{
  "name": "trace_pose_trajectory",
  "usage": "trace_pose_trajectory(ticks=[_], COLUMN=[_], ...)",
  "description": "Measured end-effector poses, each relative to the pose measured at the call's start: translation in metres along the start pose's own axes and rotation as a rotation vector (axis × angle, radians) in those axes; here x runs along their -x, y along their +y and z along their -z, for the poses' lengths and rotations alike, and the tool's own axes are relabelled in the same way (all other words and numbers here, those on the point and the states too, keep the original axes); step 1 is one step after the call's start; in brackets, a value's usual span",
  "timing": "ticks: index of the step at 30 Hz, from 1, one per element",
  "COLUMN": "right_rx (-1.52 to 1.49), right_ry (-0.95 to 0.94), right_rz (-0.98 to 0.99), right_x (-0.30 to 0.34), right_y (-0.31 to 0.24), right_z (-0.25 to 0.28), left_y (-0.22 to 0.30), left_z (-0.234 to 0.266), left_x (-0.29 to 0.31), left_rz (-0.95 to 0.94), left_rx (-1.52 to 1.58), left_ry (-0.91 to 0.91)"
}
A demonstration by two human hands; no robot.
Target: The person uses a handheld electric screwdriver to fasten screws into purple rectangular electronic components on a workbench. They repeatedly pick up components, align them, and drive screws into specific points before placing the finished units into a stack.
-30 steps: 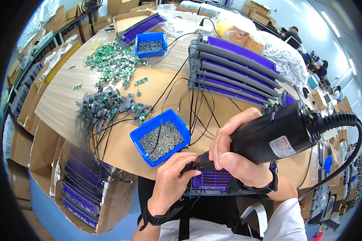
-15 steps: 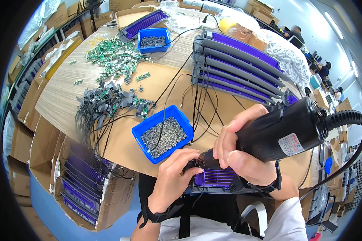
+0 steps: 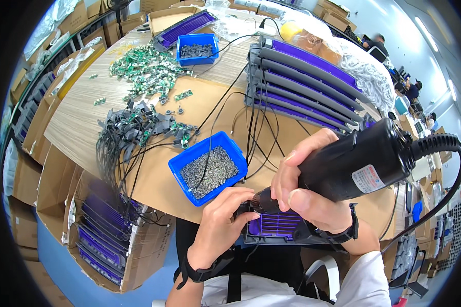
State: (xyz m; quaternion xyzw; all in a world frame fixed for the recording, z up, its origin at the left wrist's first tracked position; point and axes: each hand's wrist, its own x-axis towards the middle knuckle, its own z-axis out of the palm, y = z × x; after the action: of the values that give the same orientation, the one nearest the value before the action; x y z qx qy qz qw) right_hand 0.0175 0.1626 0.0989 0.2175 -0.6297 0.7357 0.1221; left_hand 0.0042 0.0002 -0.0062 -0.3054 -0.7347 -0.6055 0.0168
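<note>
The right forearm comes in from the lower right and bends up and inward, so that the right hand (image 3: 310, 187) sits above the near edge of the worktop (image 3: 82, 115), the palm turned toward the left. Its fingers are wrapped around the black power tool (image 3: 351, 163), thumb along the near side, gripping it firmly. The tool lies aslant within that grasp: its thick body and cord (image 3: 453, 181) extend to the right, while its narrower nose points down and left.

The left forearm rises from the lower edge, and the left hand (image 3: 221, 220) is bent to the right, its fingers curled and its thumb below them. Their tips are at the nose of the tool, by the left end of the purple panel (image 3: 275, 226); whether they pinch a small part there cannot be told, as the tool and the fingers themselves hide it. The panel lies at the near edge of the worktop, below the right hand and just right of the left thumb, its slatted face partly covered by the hand and the tool.

Just beyond the left hand stands a blue tray (image 3: 177, 179) of small metal screws (image 3: 210, 171). A stack of purple and grey panels (image 3: 305, 82) lies farther back, beyond the tool.
</note>
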Motion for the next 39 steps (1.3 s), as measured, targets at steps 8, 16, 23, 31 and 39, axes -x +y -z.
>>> trace_pose_trajectory(ticks=[8,16,23,31,39], right_rx=[0.053,0.130,0.122,0.025,-0.104], right_ry=[-0.053,-0.111,-0.136,-0.466,-0.260], right_rz=[-0.133,-0.111,-0.209,-0.221,-0.264], right_x=[-0.004,-0.009,-0.015,-0.035,-0.035], right_y=[-0.006,-0.001,-0.012,-0.005,-0.002], right_z=[0.003,0.010,0.002,0.008,-0.001], left_y=[0.000,-0.002,0.002,0.004,-0.004], left_z=[0.001,-0.001,0.002,0.004,-0.002], left_x=[0.000,-0.001,-0.001,-0.003,0.003], left_rz=[0.000,-0.015,0.030,-0.047,0.083], left_rx=[0.017,0.022,-0.005,-0.032,0.100], left_ry=[-0.006,-0.007,-0.016,-0.011,-0.023])
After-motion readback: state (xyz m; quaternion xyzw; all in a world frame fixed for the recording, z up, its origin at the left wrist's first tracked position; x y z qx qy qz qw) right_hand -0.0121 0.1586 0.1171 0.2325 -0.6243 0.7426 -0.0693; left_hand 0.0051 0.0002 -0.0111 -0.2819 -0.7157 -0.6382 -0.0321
